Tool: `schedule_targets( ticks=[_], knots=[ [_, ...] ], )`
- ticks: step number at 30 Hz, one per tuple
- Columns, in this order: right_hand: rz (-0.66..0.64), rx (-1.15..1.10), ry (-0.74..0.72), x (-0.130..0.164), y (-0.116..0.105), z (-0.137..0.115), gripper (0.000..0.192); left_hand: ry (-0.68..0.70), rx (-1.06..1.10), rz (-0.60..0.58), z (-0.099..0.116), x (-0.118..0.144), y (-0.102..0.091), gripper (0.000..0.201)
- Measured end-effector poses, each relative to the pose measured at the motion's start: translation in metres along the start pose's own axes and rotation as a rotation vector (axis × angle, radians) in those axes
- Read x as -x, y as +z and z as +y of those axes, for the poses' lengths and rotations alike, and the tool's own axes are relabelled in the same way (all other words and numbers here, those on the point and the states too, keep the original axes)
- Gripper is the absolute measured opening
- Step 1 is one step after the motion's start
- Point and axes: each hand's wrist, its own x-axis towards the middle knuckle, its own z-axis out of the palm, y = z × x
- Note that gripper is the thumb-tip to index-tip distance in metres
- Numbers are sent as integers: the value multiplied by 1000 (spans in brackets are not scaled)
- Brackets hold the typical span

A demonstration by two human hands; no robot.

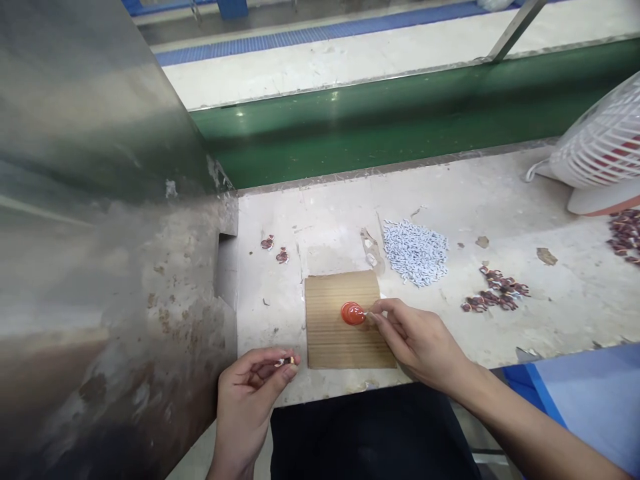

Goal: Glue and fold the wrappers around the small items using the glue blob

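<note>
My left hand (255, 390) pinches a small brown-and-white figurine (286, 361) between thumb and fingertips, just left of a piece of corrugated cardboard (327, 347). On the cardboard is a round blob of glossy red paste (352, 313). My right hand (415, 337) is closed in a pinch at the paste's right edge. A tiny pale piece (367, 313) shows at its fingertips, touching or very near the paste; most of it is hidden. Behind the right hand lies a heap of small light-blue pieces (416, 253).
Two brown figurines (283, 255) lie at the left, and a cluster of similar brown figurines (495, 292) at the right. More brown pieces (625, 237) sit by a white fan (605, 143). A metal panel (115, 267) walls the left side; a green belt (350, 130) runs behind the worktable (330, 207).
</note>
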Motion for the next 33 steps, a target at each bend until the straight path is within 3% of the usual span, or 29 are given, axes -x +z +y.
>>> schedule_targets(
  ticks=[9, 15, 20, 24, 27, 29, 33],
  knots=[
    [106, -91, 28, 4, -4, -6, 8, 63, 123, -28, 5, 4, 5, 17],
    [125, -352, 156, 13, -23, -51, 13, 177, 153, -112, 26, 15, 28, 32],
    [-5, -799, 265, 17, -35, -93, 18, 255, 145, -166, 49, 24, 51, 32],
    [-104, -1004, 316, 14, -31, -105, 25, 305, 94, -216, 58, 29, 59, 28],
    [-147, -1112, 386, 10, -25, -107, 37, 369, 106, -155, 58, 29, 66, 25],
    [-179, -1224, 453, 9, -24, -109, 42, 447, 124, -146, 56, 27, 71, 27],
    [-209, -1438, 578, 10, -25, -114, 45, 698, 72, -274, 60, 20, 74, 35]
  ],
)
